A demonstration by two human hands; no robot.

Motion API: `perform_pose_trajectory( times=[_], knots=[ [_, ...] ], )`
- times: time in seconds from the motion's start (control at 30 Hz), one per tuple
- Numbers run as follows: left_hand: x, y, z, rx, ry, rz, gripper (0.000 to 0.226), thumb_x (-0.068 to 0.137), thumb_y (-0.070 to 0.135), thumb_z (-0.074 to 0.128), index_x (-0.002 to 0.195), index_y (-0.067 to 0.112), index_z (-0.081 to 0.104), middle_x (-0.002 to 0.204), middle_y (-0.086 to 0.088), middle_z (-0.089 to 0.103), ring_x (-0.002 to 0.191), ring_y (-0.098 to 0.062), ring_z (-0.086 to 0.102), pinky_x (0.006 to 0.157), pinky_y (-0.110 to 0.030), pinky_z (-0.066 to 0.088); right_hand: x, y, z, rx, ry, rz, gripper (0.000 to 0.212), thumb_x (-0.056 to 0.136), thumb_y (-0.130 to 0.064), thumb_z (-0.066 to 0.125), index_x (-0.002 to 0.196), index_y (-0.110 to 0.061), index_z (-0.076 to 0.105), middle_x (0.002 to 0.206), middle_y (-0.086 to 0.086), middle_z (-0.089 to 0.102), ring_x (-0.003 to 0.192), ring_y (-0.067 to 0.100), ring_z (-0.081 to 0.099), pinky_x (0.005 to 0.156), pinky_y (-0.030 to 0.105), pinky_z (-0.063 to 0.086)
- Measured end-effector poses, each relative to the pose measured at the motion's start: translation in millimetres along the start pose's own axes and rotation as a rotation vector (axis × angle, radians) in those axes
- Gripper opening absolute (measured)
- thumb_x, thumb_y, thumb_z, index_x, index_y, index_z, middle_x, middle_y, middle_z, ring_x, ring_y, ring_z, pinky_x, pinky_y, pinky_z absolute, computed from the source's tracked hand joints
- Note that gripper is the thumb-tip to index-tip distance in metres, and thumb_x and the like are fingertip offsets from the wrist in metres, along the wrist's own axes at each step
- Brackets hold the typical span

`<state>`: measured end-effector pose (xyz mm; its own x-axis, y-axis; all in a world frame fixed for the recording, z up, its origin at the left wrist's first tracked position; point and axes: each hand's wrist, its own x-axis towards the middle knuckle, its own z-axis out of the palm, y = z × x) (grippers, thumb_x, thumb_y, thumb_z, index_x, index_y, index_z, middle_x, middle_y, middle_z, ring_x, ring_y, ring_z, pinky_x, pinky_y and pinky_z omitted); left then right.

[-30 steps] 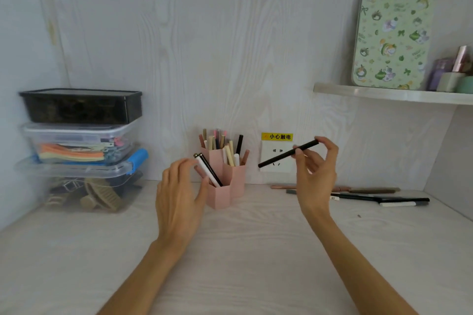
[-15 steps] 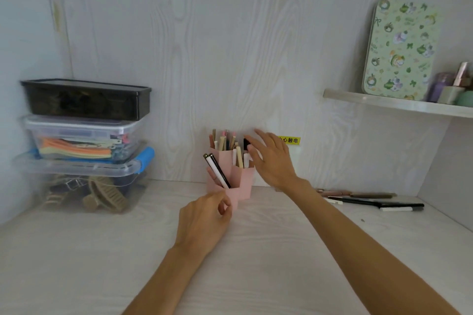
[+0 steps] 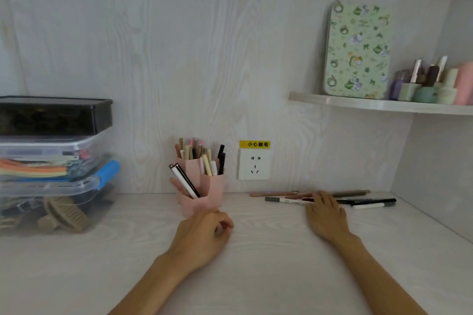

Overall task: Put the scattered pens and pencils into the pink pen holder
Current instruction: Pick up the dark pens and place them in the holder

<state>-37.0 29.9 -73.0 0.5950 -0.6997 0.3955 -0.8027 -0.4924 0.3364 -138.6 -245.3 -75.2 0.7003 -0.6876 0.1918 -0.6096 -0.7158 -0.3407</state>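
Pens lying sideways along desk's back edge, right under flat right hand; left hand loosely curled, holding nothing.

A home desk nook is showing here: pale wood-grain panelling is enclosing a desk on three sides, with a wall socket under a yellow warning label. Stacked plastic storage boxes of hair clips and stationery are sitting at the left, while a small shelf is carrying nail-polish bottles and a patterned tin.
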Motion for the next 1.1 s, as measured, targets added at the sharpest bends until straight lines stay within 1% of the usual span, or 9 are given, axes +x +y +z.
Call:
perform_pose_trajectory(
  times=[0.13,0.23,0.33,0.43,0.63,0.73,0.8,0.9,1.1],
  knots=[
    [35.3,30.2,15.4,0.014,-0.067,0.022,0.036,0.093,0.032,0.049,0.129,0.032,0.048,0.133,0.011,0.050,0.118,-0.008,0.048,0.092,-0.025,0.041,2.0,1.3,5.3,-0.035,-0.108,-0.053,0.048,0.100,-0.032,0.023,0.147,-0.026,0.016,0.159,-0.006,0.010,0.147,0.019,0.003,0.115,0.056,0.007],
    [61.0,47.6,28.6,0.060,-0.090,0.032,0.046,0.096,0.025,0.043,0.141,0.030,0.036,0.144,0.005,0.040,0.131,-0.016,0.035,0.102,-0.032,0.035,0.3,1.1,2.9,-0.046,-0.028,-0.225,0.044,0.099,-0.022,0.030,0.142,-0.028,0.032,0.151,-0.007,0.032,0.139,0.020,0.024,0.113,0.046,0.023],
    [76.4,58.3,42.0,0.109,-0.072,0.003,0.041,0.096,0.021,0.041,0.136,0.026,0.044,0.140,0.003,0.046,0.126,-0.019,0.042,0.098,-0.032,0.038,-3.5,-0.7,3.5,0.137,0.002,-0.426,0.044,0.093,-0.006,0.039,0.132,-0.022,0.050,0.140,-0.003,0.049,0.129,0.019,0.039,0.109,0.029,0.031],
    [74.7,59.2,47.7,0.102,-0.024,-0.056,0.033,0.095,0.016,0.040,0.117,0.027,0.061,0.125,0.005,0.060,0.112,-0.018,0.053,0.089,-0.033,0.045,-6.2,-4.1,2.3,0.353,-0.029,-0.440,0.045,0.089,0.000,0.043,0.129,-0.019,0.052,0.135,0.002,0.051,0.127,0.017,0.043,0.108,0.025,0.033],
    [42.7,46.6,33.5,0.079,0.004,-0.038,0.023,0.093,0.034,0.050,0.112,0.033,0.063,0.107,0.010,0.062,0.096,-0.012,0.056,0.081,-0.033,0.049,-5.1,-15.7,1.7,0.421,-0.039,-0.457,0.035,0.083,-0.008,0.060,0.116,-0.020,0.064,0.120,-0.001,0.062,0.113,0.011,0.055,0.097,0.014,0.038],
    [25.7,35.1,15.7,0.010,-0.036,-0.068,0.020,0.089,0.030,0.058,0.106,0.036,0.066,0.100,0.016,0.064,0.087,-0.005,0.057,0.073,-0.024,0.048,-14.7,-27.9,2.1,0.540,-0.137,-0.459,0.041,0.078,0.004,0.056,0.112,-0.017,0.066,0.115,-0.001,0.067,0.109,0.008,0.061,0.098,0.020,0.045],
    [14.7,23.4,5.5,-0.083,0.001,-0.079,0.019,0.087,0.031,0.062,0.103,0.039,0.066,0.093,0.022,0.064,0.085,0.001,0.057,0.070,-0.017,0.044,-20.7,-33.8,2.9,0.532,-0.159,-0.485,0.047,0.076,0.010,0.049,0.111,-0.016,0.067,0.114,0.001,0.068,0.107,0.009,0.062,0.095,0.013,0.044],
    [4.7,16.2,-10.6,-0.303,0.222,-0.090,0.019,0.085,0.029,0.066,0.101,0.039,0.063,0.086,0.026,0.063,0.084,0.007,0.057,0.066,-0.009,0.043,-23.7,-40.6,5.5,0.408,-0.093,-0.514,0.040,0.080,0.005,0.052,0.107,-0.020,0.068,0.110,-0.007,0.069,0.104,0.008,0.060,0.079,-0.005,0.033],
    [6.5,15.3,-48.3,-0.655,0.959,-0.124,0.024,0.082,0.021,0.071,0.096,0.037,0.061,0.088,0.021,0.068,0.082,0.000,0.065,0.067,-0.012,0.050,-22.3,-70.6,8.3,0.215,-0.022,-0.503,0.028,0.087,-0.014,0.056,0.110,-0.027,0.068,0.112,-0.005,0.069,0.104,0.013,0.060,0.085,0.022,0.044]
  ],
)
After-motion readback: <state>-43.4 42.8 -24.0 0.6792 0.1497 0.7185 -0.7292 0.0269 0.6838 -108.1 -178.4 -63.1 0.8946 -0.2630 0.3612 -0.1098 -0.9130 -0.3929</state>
